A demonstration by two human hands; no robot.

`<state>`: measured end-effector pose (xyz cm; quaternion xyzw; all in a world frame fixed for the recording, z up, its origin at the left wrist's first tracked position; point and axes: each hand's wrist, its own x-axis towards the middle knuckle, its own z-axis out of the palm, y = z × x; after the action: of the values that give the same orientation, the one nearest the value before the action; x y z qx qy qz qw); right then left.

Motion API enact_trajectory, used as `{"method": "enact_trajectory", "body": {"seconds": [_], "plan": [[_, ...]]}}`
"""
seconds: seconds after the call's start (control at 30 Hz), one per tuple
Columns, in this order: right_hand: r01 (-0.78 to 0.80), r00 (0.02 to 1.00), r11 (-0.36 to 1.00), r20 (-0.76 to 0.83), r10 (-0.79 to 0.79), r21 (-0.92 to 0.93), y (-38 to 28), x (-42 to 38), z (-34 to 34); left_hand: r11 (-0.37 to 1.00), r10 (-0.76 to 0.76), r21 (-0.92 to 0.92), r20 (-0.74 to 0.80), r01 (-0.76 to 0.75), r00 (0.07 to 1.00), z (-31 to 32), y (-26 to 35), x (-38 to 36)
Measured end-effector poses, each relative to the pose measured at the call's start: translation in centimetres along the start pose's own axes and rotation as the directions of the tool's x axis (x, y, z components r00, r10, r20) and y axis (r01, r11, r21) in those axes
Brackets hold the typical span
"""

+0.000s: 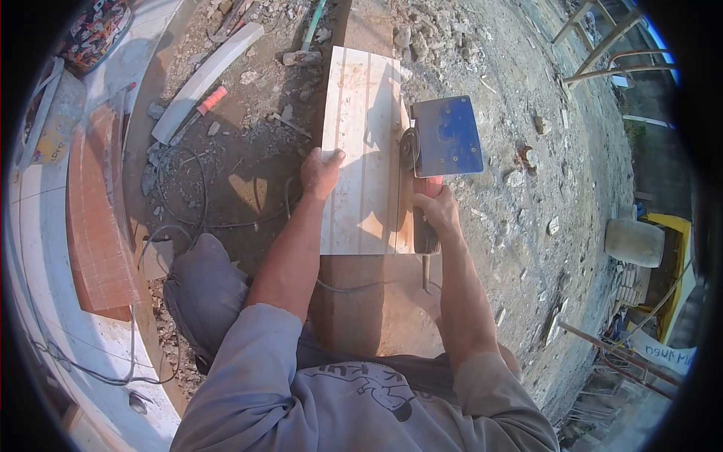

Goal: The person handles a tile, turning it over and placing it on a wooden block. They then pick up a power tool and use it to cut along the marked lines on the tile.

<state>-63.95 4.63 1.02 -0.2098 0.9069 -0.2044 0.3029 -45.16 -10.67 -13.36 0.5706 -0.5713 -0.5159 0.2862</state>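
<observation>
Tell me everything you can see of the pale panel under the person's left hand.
The pale panel is long, flat and whitish, with brown smudges and darker lines running lengthwise; it could be tile or wood. It lies lengthwise away from the person, over a brown beam, with shadows across it. The left hand grips its left edge, thumb on top. The power tool in the right hand is at its right edge; blade contact is unclear.
</observation>
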Motion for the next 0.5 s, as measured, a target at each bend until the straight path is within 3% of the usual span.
{"method": "enact_trajectory", "body": {"seconds": [0.5], "plan": [[0.0,1.0,1.0,0.015,0.001,-0.014,0.75,0.33,0.22,1.0,-0.014,-0.016,0.0,0.014,1.0,-0.33,0.98,-0.46]]}}
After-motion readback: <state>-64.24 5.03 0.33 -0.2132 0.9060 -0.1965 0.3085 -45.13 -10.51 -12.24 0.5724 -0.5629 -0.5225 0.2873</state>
